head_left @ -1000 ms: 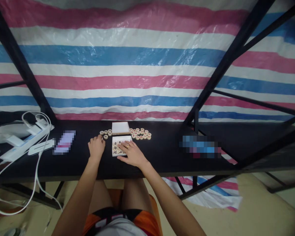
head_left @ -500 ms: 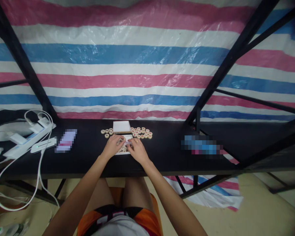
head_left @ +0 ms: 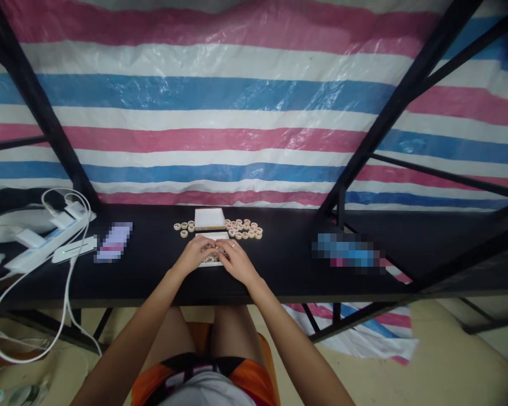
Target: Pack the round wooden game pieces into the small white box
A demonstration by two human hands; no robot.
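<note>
An open white box lies before me on the black table, with several round Chinese chess pieces inside it. My left hand and my right hand are over the box from either side. Their curled fingertips meet above its middle, pressed together. Whatever is between the fingers is too small and covered to make out. A ring shows on my right hand. The hands hide much of the box's inside.
A white box lid rests behind the box. Red-marked pieces lie to its right, a few dark-marked ones to its left. Further left are a phone and a power strip with cables. A blurred blue packet is at right.
My hands have come together: the right moved left and the left slightly right, so the fingertips now meet over the box. The loose pieces and lid have not moved.
</note>
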